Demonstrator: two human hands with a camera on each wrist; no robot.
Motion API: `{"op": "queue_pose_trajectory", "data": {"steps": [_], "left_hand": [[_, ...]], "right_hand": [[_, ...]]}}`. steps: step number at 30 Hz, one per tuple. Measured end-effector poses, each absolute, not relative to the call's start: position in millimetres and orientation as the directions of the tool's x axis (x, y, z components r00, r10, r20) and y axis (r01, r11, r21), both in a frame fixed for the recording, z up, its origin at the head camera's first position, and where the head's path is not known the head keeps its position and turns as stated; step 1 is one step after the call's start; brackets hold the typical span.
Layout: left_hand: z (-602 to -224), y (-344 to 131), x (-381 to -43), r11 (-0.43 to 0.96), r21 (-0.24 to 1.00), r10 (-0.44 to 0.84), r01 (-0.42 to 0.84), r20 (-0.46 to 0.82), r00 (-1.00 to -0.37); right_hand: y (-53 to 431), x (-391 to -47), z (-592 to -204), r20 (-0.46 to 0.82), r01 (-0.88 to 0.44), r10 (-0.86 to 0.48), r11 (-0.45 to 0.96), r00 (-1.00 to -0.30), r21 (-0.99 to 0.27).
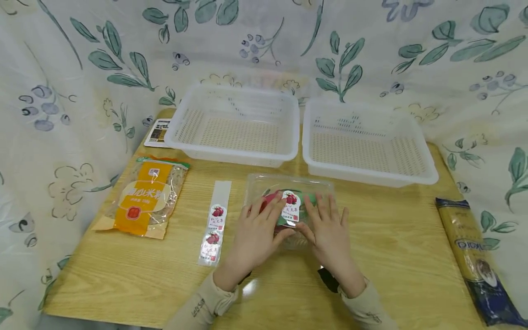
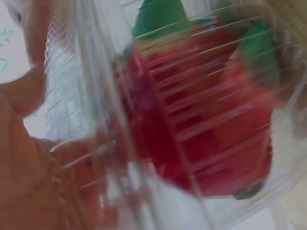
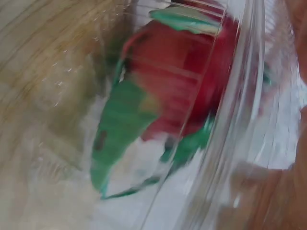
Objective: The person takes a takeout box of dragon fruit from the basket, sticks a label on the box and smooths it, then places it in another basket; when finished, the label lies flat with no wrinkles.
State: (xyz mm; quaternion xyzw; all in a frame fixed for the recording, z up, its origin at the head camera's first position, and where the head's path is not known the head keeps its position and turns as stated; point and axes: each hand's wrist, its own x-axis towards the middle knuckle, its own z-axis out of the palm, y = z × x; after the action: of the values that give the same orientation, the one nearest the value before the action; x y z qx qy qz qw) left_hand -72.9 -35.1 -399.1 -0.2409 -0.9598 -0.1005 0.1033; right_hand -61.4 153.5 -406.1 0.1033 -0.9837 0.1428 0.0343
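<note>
A clear plastic clamshell box [image 1: 305,180] lies on the table in front of the person. Through its ribbed wall the left wrist view shows a red dragon fruit [image 2: 216,124] with green leaf tips, and the right wrist view shows dragon fruit [image 3: 168,62] too. A white sticker [image 1: 291,208] with a red fruit picture is on the lid. My left hand [image 1: 256,231] rests on the lid left of the sticker, fingers extended and fingertips at its edge. On the other side my right hand [image 1: 331,229] lies on the lid with straight, spread fingers, its thumb near the sticker's lower edge.
Left of the box lies a strip of labels [image 1: 212,224] with two fruit stickers. Farther left is an orange-and-clear food bag [image 1: 144,197]. Two white baskets [image 1: 231,156] [image 1: 371,176] stand behind, a white packet [image 1: 158,133] beside them. A yellow-and-blue packet [image 1: 474,256] lies at the right edge.
</note>
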Motion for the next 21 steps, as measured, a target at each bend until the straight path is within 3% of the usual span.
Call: {"op": "queue_pose_trajectory", "data": {"steps": [4, 7, 14, 18, 21], "left_hand": [[-404, -42, -78, 0.876, 0.245, 0.373, 0.416, 0.203, -0.905], [-410, -51, -83, 0.84, 0.404, 0.32, 0.362, 0.17, -0.932], [-423, -75, -88, 0.535, 0.831, 0.281, 0.152, -0.006, -0.96], [-429, -80, -89, 0.393, 0.917, 0.301, 0.065, -0.061, -0.952], [-433, -79, -89, 0.384, 0.921, 0.291, 0.059, -0.06, -0.955]], "right_hand": [[161, -62, -408, 0.056, -0.127, -0.114, 0.91, -0.992, -0.395], [167, -63, -411, 0.026, -0.076, -0.073, 0.855, -0.997, -0.513], [184, -62, -424, -0.046, 0.015, -0.042, 0.561, -0.998, -0.828], [193, -60, -432, -0.058, 0.029, -0.065, 0.378, -0.996, -0.925], [194, -60, -436, -0.054, 0.029, -0.071, 0.314, -0.996, -0.949]]}}
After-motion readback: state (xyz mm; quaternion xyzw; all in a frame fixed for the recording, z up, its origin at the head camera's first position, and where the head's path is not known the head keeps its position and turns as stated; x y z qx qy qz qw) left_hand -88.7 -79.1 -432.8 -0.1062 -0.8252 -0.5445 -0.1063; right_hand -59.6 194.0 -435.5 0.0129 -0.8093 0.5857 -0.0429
